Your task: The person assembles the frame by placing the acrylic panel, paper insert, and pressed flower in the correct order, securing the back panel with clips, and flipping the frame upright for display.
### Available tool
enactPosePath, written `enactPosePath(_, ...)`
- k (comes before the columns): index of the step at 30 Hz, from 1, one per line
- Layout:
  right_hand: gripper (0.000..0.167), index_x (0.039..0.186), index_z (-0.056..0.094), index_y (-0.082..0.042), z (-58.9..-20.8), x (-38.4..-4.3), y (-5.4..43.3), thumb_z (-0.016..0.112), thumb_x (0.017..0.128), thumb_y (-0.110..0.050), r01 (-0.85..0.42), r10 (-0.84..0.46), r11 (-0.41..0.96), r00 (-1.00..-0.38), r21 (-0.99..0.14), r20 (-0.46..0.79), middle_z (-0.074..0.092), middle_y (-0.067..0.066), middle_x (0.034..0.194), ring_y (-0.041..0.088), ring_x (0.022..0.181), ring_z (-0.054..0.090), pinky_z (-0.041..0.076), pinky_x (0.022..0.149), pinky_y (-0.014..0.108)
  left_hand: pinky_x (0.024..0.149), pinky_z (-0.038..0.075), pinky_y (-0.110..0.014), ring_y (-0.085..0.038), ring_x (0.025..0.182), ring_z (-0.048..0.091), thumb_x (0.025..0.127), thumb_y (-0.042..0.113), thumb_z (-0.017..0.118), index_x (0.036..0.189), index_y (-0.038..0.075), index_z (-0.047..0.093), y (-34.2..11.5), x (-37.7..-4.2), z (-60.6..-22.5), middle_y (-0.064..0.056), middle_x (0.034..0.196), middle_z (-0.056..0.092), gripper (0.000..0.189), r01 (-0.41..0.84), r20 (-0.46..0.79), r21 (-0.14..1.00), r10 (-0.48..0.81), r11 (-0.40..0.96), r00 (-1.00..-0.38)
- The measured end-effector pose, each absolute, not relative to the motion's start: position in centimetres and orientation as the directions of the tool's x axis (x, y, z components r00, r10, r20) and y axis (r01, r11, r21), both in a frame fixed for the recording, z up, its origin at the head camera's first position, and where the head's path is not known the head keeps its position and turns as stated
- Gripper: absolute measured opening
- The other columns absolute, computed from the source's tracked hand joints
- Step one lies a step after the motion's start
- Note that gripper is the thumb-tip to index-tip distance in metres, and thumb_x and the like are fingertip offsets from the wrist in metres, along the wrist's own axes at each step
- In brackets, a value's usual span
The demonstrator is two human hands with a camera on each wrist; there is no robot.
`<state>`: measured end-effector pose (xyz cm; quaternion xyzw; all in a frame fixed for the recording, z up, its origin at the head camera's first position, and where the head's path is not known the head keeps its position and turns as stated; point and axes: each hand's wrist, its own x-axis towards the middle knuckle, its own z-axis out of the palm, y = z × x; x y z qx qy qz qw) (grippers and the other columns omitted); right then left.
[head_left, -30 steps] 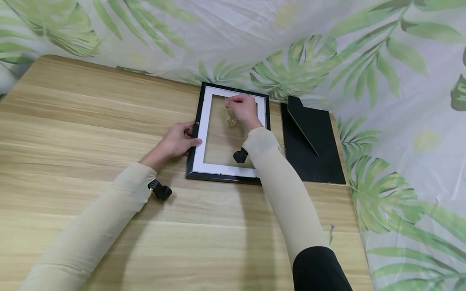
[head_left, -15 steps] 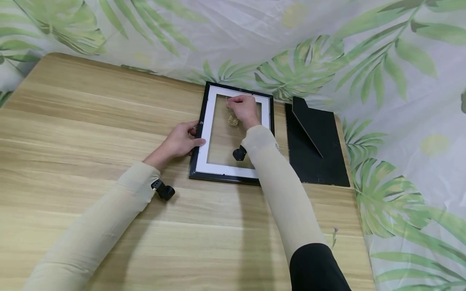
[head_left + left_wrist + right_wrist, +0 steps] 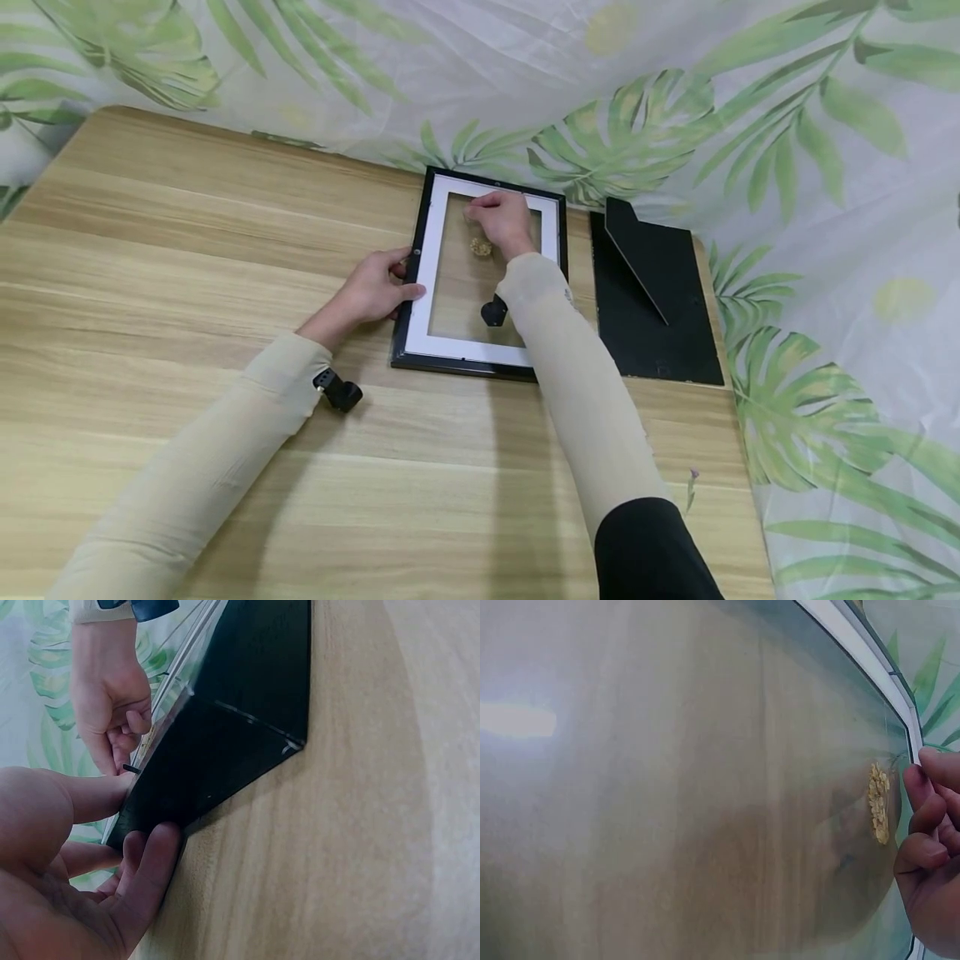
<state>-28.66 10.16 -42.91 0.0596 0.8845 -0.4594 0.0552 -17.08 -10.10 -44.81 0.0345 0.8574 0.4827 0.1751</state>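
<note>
A picture frame (image 3: 471,360) with a black border and white mat lies on the wooden table by the back edge. My left hand (image 3: 373,287) grips its left side, thumb over the top; the left wrist view shows the left hand's fingers (image 3: 154,866) against the black outer side. Over the upper part of the see-through pane, my right hand (image 3: 504,221) pinches the thin stem of a small yellow dried flower (image 3: 481,247). In the right wrist view the flower head (image 3: 879,804) lies just beside the fingertips, close to the pane; whether it touches cannot be told.
A black backing board (image 3: 660,308) with its stand flap raised lies right of the frame. A small purple flower sprig (image 3: 692,490) lies near the table's right edge. Leaf-printed cloth (image 3: 480,75) hangs behind and right of the wooden table (image 3: 187,275).
The head view has shifted slightly. Against the frame, my right hand and the dried flower have moved a little to the left. My left hand keeps its hold on the frame.
</note>
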Motion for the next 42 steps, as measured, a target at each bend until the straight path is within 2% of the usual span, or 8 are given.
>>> enactPosePath(13,0.021,0.105,0.077,-0.007,-42.2,-28.3,11.0,0.077,0.091,-0.022,0.157,0.018,0.526,-0.985,-0.836,-0.174,0.07,0.003,0.11,0.015,0.097,0.059,0.049,0.08,0.026,0.056,0.057,-0.033,-0.024,0.072,0.061,0.097,0.011,0.068,0.158,0.001,0.025,-10.0,-17.1,-44.9,-0.025,0.129,0.052,0.075,-0.118,-0.272,0.841,0.223,0.529,-0.936)
enactPosePath(18,0.02,0.103,0.077,-0.004,-42.0,-27.7,12.0,0.077,0.09,-0.019,0.112,0.012,0.491,-0.992,-0.864,-0.122,0.073,0.005,0.099,0.014,0.077,0.058,0.047,0.068,0.023,0.056,0.057,-0.033,-0.024,0.071,0.06,0.097,0.01,0.067,0.158,0.002,0.026,-9.8,-17.1,-45.0,-0.026,0.129,0.051,0.074,-0.116,-0.27,0.841,0.224,0.528,-0.936)
enactPosePath(22,0.018,0.103,0.077,-0.003,-41.6,-26.8,12.9,0.076,0.091,-0.016,0.107,0.013,0.432,-0.994,-0.895,-0.112,0.071,0.004,0.088,0.017,0.064,0.054,0.046,0.061,0.028,0.056,0.057,-0.032,-0.023,0.07,0.059,0.097,0.01,0.067,0.158,0.002,0.026,-9.7,-16.9,-44.9,-0.026,0.129,0.05,0.074,-0.12,-0.275,0.838,0.222,0.532,-0.936)
enactPosePath(27,0.017,0.103,0.076,-0.004,-40.7,-25.2,14.1,0.076,0.091,-0.017,0.148,0.024,0.348,-0.988,-0.926,-0.15,0.071,0.002,0.085,0.022,0.063,0.053,0.045,0.06,0.036,0.057,0.057,-0.033,-0.023,0.071,0.059,0.097,0.01,0.067,0.158,0.002,0.026,-9.8,-16.9,-44.8,-0.026,0.128,0.049,0.074,-0.116,-0.269,0.836,0.217,0.536,-0.938)
enactPosePath(33,0.019,0.108,0.075,-0.004,-40.3,-23.3,16.1,0.074,0.093,-0.017,0.172,0.008,0.287,-0.984,-0.942,-0.177,0.073,0.004,0.09,0.014,0.059,0.049,0.04,0.052,0.027,0.058,0.058,-0.034,-0.025,0.074,0.059,0.098,0.009,0.066,0.158,0.001,0.026,-10.0,-16.9,-45.0,-0.026,0.125,0.05,0.073,-0.111,-0.268,0.836,0.224,0.538,-0.937)
enactPosePath(37,0.024,0.112,0.073,-0.003,-39.8,-21.9,17.7,0.073,0.094,-0.018,0.185,-0.018,0.28,-0.98,-0.942,-0.197,0.073,0.007,0.095,0.015,0.062,0.049,0.039,0.05,0.025,0.059,0.058,-0.035,-0.026,0.078,0.059,0.098,0.009,0.066,0.158,0.001,0.025,-9.9,-16.9,-44.9,-0.026,0.127,0.049,0.073,-0.118,-0.279,0.834,0.227,0.539,-0.933)
enactPosePath(42,0.027,0.115,0.073,-0.004,-39.0,-20.1,19.5,0.074,0.094,-0.02,0.194,-0.025,0.298,-0.977,-0.935,-0.211,0.073,0.008,0.098,0.017,0.064,0.05,0.04,0.05,0.024,0.059,0.058,-0.035,-0.025,0.075,0.058,0.098,0.01,0.066,0.158,0.002,0.024,-9.9,-17.0,-44.8,-0.026,0.127,0.048,0.074,-0.113,-0.276,0.835,0.231,0.539,-0.933)
